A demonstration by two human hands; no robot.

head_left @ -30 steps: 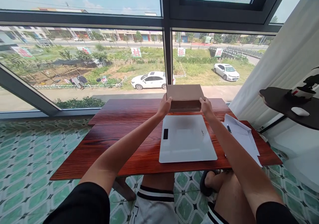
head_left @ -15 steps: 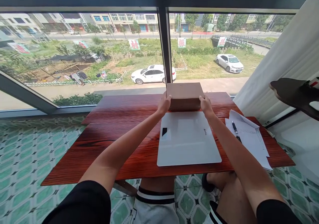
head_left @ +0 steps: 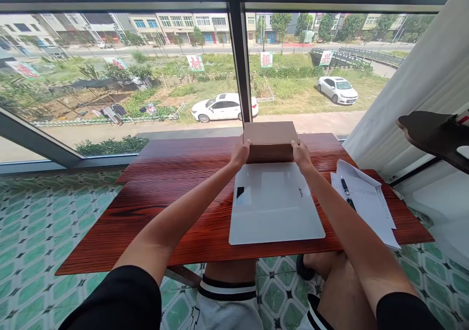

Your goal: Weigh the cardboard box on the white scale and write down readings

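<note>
A brown cardboard box (head_left: 271,133) is at the far side of the table, just behind a closed silver laptop (head_left: 276,217). My left hand (head_left: 240,153) grips the box's left side, thumb on its near corner. On the opposite side my right hand (head_left: 301,153) holds it the same way. The fingers behind the box edges are hidden. Both forearms reach forward, one on each side of the laptop, whose lid carries a dark sticker and small lettering.
The dark red wooden table (head_left: 154,222) stands against large windows. Sheets of paper (head_left: 366,205) with a black pen (head_left: 347,193) lie on the right. A white curtain (head_left: 395,100) hangs at the right, beside a dark brown flat object (head_left: 436,137).
The view has shifted very slightly. Both hands keep the same hold on the box, which shows no clear movement on the table.
</note>
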